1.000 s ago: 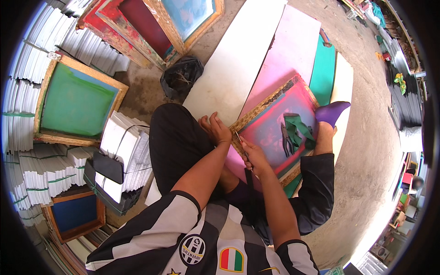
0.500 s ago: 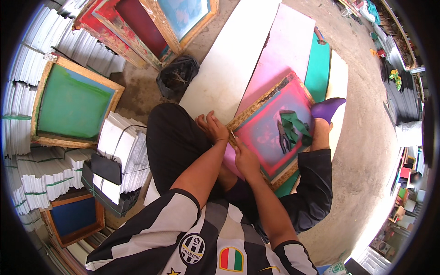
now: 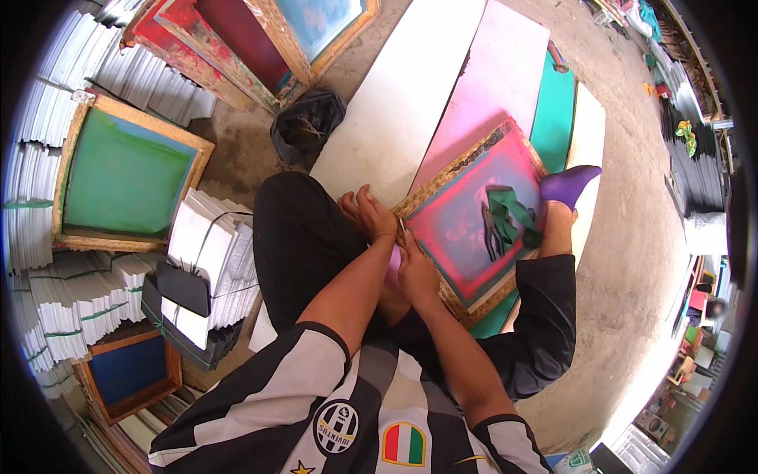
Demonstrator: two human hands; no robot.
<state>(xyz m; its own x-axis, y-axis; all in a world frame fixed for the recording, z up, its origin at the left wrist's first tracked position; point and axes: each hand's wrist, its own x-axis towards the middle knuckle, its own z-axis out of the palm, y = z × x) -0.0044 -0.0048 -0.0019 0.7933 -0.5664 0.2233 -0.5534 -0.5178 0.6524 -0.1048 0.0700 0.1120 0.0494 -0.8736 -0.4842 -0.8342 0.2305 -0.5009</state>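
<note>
A wooden screen-printing frame with pink-stained mesh lies tilted in front of me. At its near left corner, my left hand rests by the wooden edge with its fingers stretched out and slightly apart. My right hand is closed at the near edge of the frame, its thumb up along the wood. A small thin thing seems to show by that thumb, but I cannot make out what it is. On the mesh lie dark-handled pliers and a crumpled strip of green cloth.
Under the frame are white, pink and green boards. My foot in a purple sock is beside the frame's far right side. A black plastic bag, a green-meshed frame and stacked white sheets stand to the left.
My right hand has shifted a little left along the frame's near edge, closer to my left hand. The pliers and cloth stay in place on the mesh.
</note>
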